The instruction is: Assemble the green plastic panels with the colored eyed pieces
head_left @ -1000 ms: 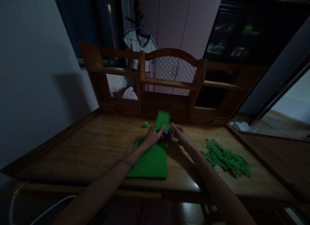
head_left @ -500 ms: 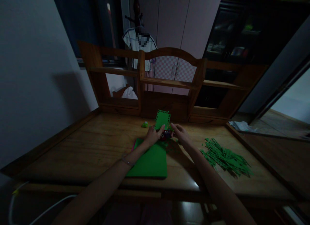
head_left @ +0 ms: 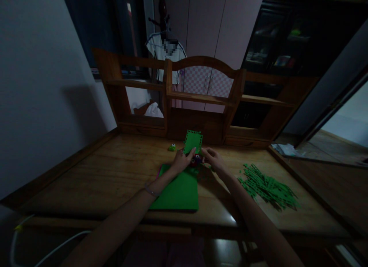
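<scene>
A small green foam-like sheet (head_left: 193,140), lined with dark holes along its edges, stands tilted up in my left hand (head_left: 183,160), whose thumb presses on its lower front. At the sheet's lower right edge is my right hand (head_left: 211,156), thumb and fingers pinched together; what lies between the fingertips is too small to tell. Just below the hands sit a red and a dark purple small object (head_left: 197,159) with round eye-like spots, partly hidden. Underneath my left hand and forearm lies a stack of larger green sheets (head_left: 179,192), with a pink edge showing at its left.
A heap of punched green strips (head_left: 267,187) covers the right of the wooden desk (head_left: 94,175). A small green object with an eye-like spot (head_left: 172,147) stands behind my left hand. The wooden shelf unit (head_left: 198,100) closes off the back.
My right fingertips have moved slightly left and down, closer to the small sheet's edge. The left hand and the sheet stay in place.
</scene>
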`<act>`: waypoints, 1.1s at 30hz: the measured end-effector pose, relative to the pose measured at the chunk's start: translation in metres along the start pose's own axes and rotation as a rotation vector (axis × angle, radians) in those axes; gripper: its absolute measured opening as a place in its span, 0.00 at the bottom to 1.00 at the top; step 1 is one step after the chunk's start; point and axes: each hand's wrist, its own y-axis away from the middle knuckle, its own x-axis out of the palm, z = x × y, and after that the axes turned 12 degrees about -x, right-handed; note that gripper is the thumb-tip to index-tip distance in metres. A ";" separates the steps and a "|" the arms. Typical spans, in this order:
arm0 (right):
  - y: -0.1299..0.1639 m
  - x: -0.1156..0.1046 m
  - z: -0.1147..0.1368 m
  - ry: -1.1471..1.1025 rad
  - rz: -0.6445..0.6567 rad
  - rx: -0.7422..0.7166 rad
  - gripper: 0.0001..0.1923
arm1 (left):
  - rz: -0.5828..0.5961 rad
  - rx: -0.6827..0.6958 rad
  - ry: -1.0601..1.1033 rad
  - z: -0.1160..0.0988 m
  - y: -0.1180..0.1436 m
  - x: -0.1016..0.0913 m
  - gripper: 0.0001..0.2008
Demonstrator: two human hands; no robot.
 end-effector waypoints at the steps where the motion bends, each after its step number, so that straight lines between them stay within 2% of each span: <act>1: 0.001 0.000 0.001 0.005 0.007 0.004 0.23 | 0.009 -0.022 0.014 -0.001 0.000 0.000 0.17; 8: 0.004 -0.001 0.009 0.066 0.045 0.035 0.21 | 0.039 -0.126 0.157 -0.012 -0.003 -0.008 0.16; 14: 0.006 0.000 0.012 0.085 0.066 -0.002 0.21 | 0.040 -0.234 0.456 -0.027 -0.001 -0.013 0.16; 17: 0.007 0.001 0.015 0.121 0.081 0.034 0.22 | 0.039 -0.262 0.469 -0.026 0.000 -0.011 0.15; 26: 0.006 0.002 0.015 0.084 0.104 -0.015 0.19 | 0.035 -0.308 0.484 -0.019 0.000 -0.002 0.15; 33: 0.003 0.002 0.005 0.038 0.126 -0.034 0.20 | 0.049 -0.255 0.424 -0.023 0.001 -0.011 0.14</act>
